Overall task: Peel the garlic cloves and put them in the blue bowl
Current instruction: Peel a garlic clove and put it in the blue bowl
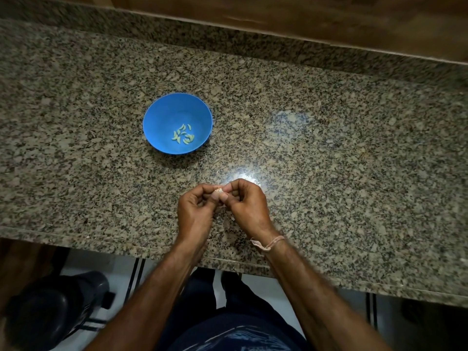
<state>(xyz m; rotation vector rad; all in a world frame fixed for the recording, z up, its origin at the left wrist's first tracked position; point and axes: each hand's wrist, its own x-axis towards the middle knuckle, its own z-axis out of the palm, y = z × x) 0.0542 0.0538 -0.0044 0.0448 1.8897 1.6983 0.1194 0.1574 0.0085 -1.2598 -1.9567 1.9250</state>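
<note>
A blue bowl (162, 117) stands on the granite counter, left of centre, with several pale peeled garlic cloves (182, 135) at its bottom. Nearer to me, above the counter's front part, my left hand (196, 211) and my right hand (247, 206) meet fingertip to fingertip. Together they pinch one small garlic clove (218, 190), pale with a bit of dry skin showing; most of it is hidden by the fingers. The hands are below and to the right of the bowl, apart from it.
The speckled granite counter (329, 148) runs across the view, with a raised granite strip and a wooden wall at the back. Bits of garlic skin (229, 224) lie under my hands. Past the front edge are my legs and a dark stool (50, 307).
</note>
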